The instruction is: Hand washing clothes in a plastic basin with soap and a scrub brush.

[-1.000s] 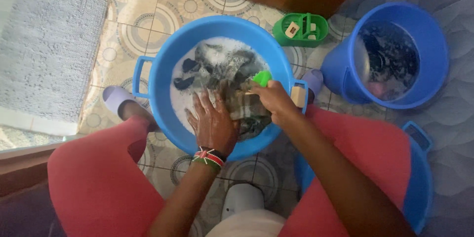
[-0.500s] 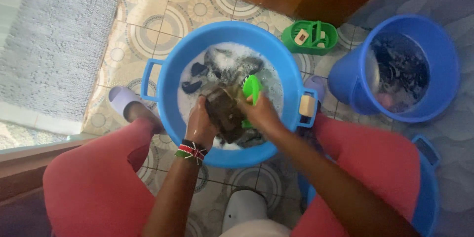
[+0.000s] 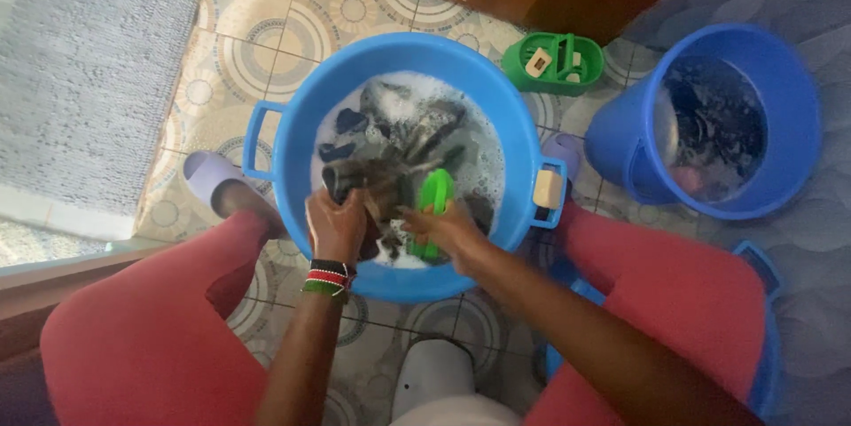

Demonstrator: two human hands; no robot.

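A round blue basin (image 3: 301, 116) of soapy water and dark wet clothes stands on the tiled floor between my knees. My left hand (image 3: 335, 224), with a beaded wristband, grips a bunched dark wet garment (image 3: 381, 173) at the basin's near side. My right hand (image 3: 448, 229) holds a green scrubbing brush (image 3: 434, 195) against that garment. A pale bar of soap (image 3: 549, 187) rests on the basin's right handle.
A blue bucket (image 3: 789, 178) holding dark laundry in water stands at the right. A green soap dish (image 3: 554, 62) sits behind the basin. Another blue basin (image 3: 761, 337) lies under my right leg. A grey mat (image 3: 89, 71) covers the floor at left. A white stool (image 3: 434, 373) shows below.
My left hand went from lying flat on the garment to gripping it bunched up. Both hands and the green brush moved toward the basin's near side.
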